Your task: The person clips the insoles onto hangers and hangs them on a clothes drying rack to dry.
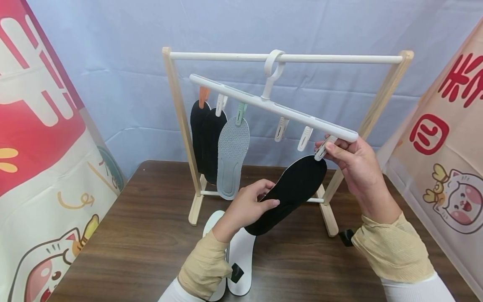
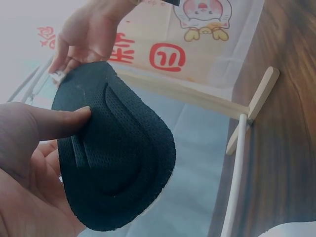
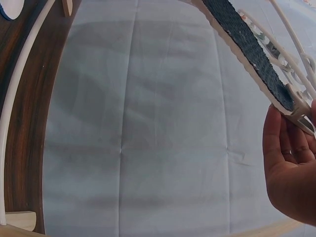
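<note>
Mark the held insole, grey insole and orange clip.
Held insole (image 1: 292, 193): head view, middle of its black face.
Grey insole (image 1: 233, 156): head view, middle of its face.
Orange clip (image 1: 204, 97): head view, middle of its body.

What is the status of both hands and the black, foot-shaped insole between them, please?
Left hand holding black, foot-shaped insole, slanted. Right hand pinching white plastic clip at insole's upper end. Nothing visible in the way.
</note>
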`<state>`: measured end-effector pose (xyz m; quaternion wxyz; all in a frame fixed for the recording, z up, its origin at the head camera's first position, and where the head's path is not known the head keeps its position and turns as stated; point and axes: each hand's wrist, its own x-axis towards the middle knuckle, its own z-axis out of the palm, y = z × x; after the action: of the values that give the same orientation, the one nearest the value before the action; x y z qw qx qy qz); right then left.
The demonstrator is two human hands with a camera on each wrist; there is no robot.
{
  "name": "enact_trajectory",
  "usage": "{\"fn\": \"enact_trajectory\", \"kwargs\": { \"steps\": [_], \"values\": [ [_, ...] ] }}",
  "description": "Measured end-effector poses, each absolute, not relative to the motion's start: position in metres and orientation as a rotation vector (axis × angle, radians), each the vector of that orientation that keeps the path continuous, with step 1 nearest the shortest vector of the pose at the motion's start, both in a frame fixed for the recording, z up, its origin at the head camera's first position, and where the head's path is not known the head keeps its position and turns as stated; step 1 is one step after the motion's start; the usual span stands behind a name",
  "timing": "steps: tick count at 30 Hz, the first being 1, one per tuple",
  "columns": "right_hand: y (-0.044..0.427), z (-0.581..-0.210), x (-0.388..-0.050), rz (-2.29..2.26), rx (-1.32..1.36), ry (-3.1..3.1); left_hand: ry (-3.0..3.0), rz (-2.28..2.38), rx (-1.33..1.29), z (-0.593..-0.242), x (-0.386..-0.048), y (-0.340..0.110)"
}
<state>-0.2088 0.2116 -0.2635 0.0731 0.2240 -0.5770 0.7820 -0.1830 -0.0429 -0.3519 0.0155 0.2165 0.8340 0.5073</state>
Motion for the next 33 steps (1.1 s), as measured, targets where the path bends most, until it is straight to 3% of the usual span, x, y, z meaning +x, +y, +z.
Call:
{"fn": "enact_trajectory", "kwargs": {
  "steps": [33],
  "values": [
    [0.213,-0.263,-0.207,2.348,0.647,-1.761,2.596,1.662,0.666,-0.349,-0.178,-0.033]
  ]
}}
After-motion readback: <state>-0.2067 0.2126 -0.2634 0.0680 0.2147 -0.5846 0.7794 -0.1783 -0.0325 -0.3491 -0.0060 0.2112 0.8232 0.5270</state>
